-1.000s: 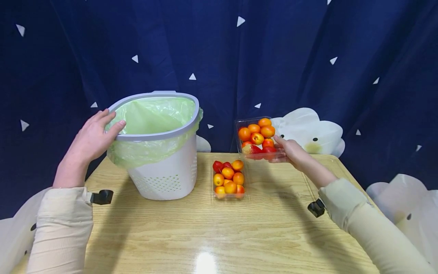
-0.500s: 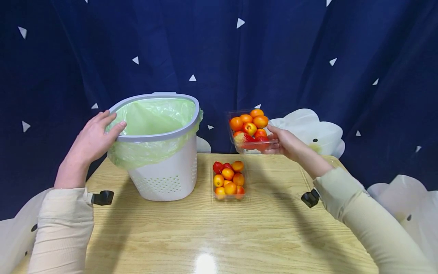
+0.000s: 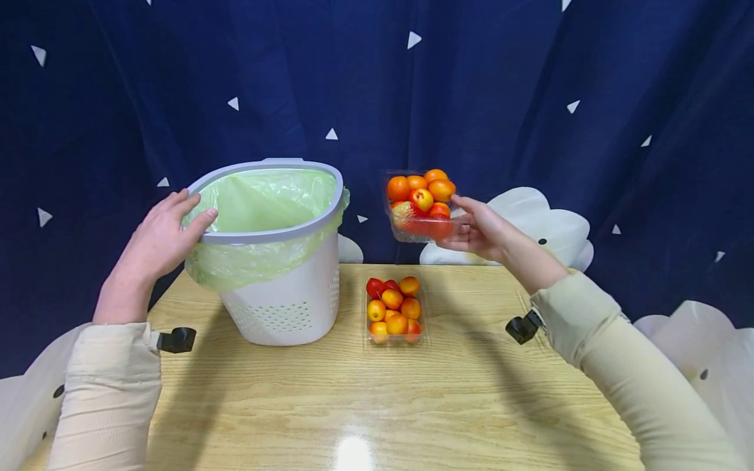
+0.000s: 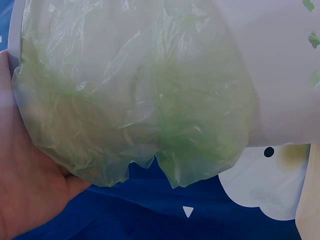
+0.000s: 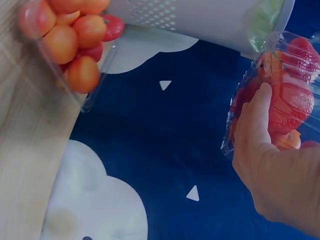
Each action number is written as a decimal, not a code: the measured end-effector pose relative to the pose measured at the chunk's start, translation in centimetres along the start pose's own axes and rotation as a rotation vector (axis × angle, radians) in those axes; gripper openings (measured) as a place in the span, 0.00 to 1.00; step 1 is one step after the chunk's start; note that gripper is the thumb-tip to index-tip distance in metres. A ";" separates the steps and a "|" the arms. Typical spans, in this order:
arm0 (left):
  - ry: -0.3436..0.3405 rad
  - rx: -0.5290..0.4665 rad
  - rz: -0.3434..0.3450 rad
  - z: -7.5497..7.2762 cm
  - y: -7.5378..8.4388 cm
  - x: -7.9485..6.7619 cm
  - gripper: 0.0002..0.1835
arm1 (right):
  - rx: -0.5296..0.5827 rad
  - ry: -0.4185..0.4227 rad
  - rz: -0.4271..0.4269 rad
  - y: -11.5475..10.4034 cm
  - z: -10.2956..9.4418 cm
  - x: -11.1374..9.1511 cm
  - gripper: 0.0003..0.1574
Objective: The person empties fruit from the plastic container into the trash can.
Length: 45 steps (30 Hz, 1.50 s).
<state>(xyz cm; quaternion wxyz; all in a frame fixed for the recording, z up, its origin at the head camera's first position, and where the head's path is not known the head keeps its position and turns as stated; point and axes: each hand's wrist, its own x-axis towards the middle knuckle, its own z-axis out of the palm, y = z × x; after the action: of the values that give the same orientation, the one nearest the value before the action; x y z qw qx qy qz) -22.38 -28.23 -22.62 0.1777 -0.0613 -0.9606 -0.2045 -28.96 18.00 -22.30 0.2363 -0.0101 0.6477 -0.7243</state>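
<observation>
In the head view, a white trash bin (image 3: pixel 288 307) with a grey rim and a green plastic liner (image 3: pixel 253 261) stands at the left of the table. My left hand (image 3: pixel 159 235) grips its rim at the left side, thumb over the edge. Beside the liner in the left wrist view is the same hand (image 4: pixel 30 185), partly hidden. My right hand (image 3: pixel 480 229) holds a clear plastic fruit box (image 3: pixel 406 230) by its right side, raised above the table. Orange fruits and strawberries fill it. In the right wrist view, a finger lies along the box's wall (image 5: pixel 230 135).
A second clear box (image 3: pixel 396 337) of orange fruits and strawberries stands on the wooden table (image 3: pixel 389 399), right of the bin. A clear plastic sheet or lid (image 3: pixel 527 301) lies near the right edge. A dark blue curtain (image 3: pixel 377 78) hangs behind.
My right hand has raised the fruit box and brought it leftward, nearer the bin. My left hand stays at the bin's rim. The second box has not moved.
</observation>
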 end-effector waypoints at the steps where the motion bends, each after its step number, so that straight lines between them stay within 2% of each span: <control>1: -0.001 0.000 -0.001 0.0 0.0 0.0 0.39 | 0.008 -0.002 0.004 -0.1 0.1 0.0 0.31; 13: 0.002 0.004 0.001 0.0 0.0 0.0 0.39 | 0.023 -0.010 -0.022 -2.1 2.2 0.4 0.25; 23: 0.008 0.000 -0.001 0.0 0.0 -0.1 0.39 | 0.013 0.017 -0.010 -3.8 4.0 0.7 0.35; 31: 0.016 -0.003 0.000 0.0 0.0 -0.1 0.39 | 0.008 0.022 -0.054 -5.1 5.7 1.4 0.31; 39: 0.003 -0.005 -0.003 0.0 0.2 -0.1 0.39 | 0.009 0.036 -0.063 -5.5 6.8 2.3 0.23; 45: -0.002 -0.002 -0.008 -0.1 0.2 -0.1 0.39 | -0.015 0.038 -0.071 -5.5 7.7 3.1 0.30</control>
<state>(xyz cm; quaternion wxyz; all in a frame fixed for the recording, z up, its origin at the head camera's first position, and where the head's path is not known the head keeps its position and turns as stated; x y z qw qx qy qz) -22.22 -28.12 -22.55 0.1760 -0.0577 -0.9609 -0.2060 -31.04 9.93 -16.79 0.1982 -0.0211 0.6568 -0.7273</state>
